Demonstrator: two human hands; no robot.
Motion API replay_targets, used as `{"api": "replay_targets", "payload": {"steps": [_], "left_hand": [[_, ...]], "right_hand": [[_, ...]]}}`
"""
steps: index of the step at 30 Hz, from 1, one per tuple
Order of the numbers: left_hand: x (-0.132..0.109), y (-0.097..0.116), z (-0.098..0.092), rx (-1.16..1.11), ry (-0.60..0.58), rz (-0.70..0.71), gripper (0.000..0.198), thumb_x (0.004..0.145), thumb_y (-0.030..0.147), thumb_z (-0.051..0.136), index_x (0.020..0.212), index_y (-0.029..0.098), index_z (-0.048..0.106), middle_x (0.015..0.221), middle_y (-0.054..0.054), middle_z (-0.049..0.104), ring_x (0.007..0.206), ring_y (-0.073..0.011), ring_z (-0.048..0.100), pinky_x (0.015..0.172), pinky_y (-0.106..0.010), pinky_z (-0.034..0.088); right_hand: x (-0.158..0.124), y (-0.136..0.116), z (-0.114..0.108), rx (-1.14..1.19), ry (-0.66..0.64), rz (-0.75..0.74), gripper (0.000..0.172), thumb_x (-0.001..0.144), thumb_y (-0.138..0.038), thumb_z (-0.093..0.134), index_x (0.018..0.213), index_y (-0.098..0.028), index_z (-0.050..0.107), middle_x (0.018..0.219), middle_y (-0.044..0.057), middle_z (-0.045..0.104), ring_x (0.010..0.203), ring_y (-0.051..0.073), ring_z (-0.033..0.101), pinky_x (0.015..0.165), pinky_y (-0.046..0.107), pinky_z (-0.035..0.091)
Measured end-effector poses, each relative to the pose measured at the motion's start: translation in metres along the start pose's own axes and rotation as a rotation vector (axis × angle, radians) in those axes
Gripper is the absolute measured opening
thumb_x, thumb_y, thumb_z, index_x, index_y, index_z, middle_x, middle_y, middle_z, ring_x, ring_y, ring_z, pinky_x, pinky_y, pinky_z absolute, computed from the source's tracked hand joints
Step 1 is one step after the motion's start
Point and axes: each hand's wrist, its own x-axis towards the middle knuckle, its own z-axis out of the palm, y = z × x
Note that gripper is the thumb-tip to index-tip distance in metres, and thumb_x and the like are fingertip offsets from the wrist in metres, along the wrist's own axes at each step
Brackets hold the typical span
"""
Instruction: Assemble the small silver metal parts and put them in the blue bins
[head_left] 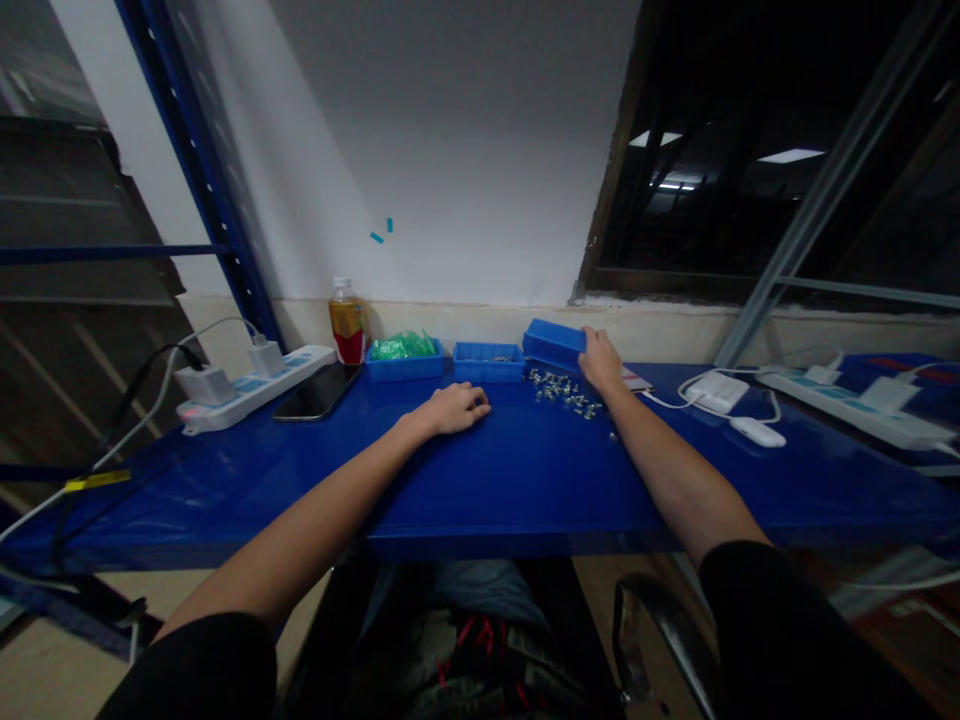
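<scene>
Had open room on the bare middle of the blue tabletop point(510, 470), taken as the clock's centre, down to the near edge point(487, 542) at six. Met the pale wall point(480, 150) past twelve. Found clutter elsewhere: phone point(319, 393) and white power strip point(259, 386) at ten, bottle point(347, 320) between ten and eleven, box point(409, 373) of green packets point(405, 346) at eleven, shallow blue tray point(491, 374) at twelve, white charger point(716, 393) at two, second strip point(832, 400) nearer three. Rested the left hand point(454, 407) half open, fingers bent, on the table at eleven. Gripped the tilted blue bin point(553, 345) by its right end in the right hand point(600, 358) at one. Saw just below it small, shiny metal pieces point(559, 388), strewn loosely, mostly silvery.
</scene>
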Motion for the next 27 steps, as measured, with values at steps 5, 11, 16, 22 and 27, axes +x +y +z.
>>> {"api": "replay_targets", "payload": {"steps": [5,11,16,22,27], "left_hand": [[-0.002,0.002,-0.003,0.011,-0.013,-0.009,0.036,0.091,0.046,0.037,0.109,0.024,0.058,0.109,-0.006,0.06,0.102,-0.0227,0.056,0.083,-0.035,0.045],[-0.001,0.003,0.0,0.008,0.048,0.019,0.034,0.091,0.044,0.037,0.105,0.022,0.059,0.104,-0.007,0.06,0.099,-0.0221,0.057,0.08,-0.033,0.046],[-0.001,0.004,0.006,0.014,0.121,0.033,0.031,0.091,0.042,0.039,0.102,0.022,0.06,0.105,-0.007,0.058,0.101,-0.0229,0.055,0.082,-0.034,0.046],[0.001,0.008,0.004,0.022,0.277,0.046,0.029,0.092,0.037,0.04,0.111,0.021,0.056,0.119,-0.009,0.05,0.112,-0.0231,0.05,0.096,-0.037,0.042],[0.017,0.01,-0.005,0.017,0.324,-0.053,0.053,0.092,0.039,0.04,0.141,0.025,0.026,0.141,-0.011,0.031,0.117,-0.0256,0.051,0.097,-0.036,0.042]], "right_hand": [[0.009,0.007,0.007,0.009,-0.073,-0.074,0.058,0.08,-0.012,0.044,0.138,-0.018,0.04,0.123,0.015,0.049,0.1,0.027,0.056,0.088,0.035,0.043],[-0.003,0.038,-0.008,0.035,-0.133,-0.186,0.068,0.074,-0.007,0.044,0.141,-0.016,0.038,0.122,0.014,0.057,0.11,0.027,0.054,0.096,0.036,0.04],[-0.016,0.047,-0.017,0.104,-0.132,-0.248,0.072,0.07,-0.006,0.045,0.14,-0.018,0.04,0.125,0.009,0.059,0.11,0.025,0.055,0.096,0.034,0.041],[0.007,0.042,-0.016,0.203,-0.012,0.031,0.063,0.069,-0.011,0.049,0.13,-0.024,0.05,0.107,0.006,0.066,0.095,0.024,0.061,0.084,0.033,0.046],[0.053,0.031,-0.008,0.194,-0.066,0.49,0.042,0.069,-0.02,0.058,0.11,-0.014,0.062,0.102,0.017,0.065,0.092,0.029,0.062,0.075,0.037,0.049]]}}
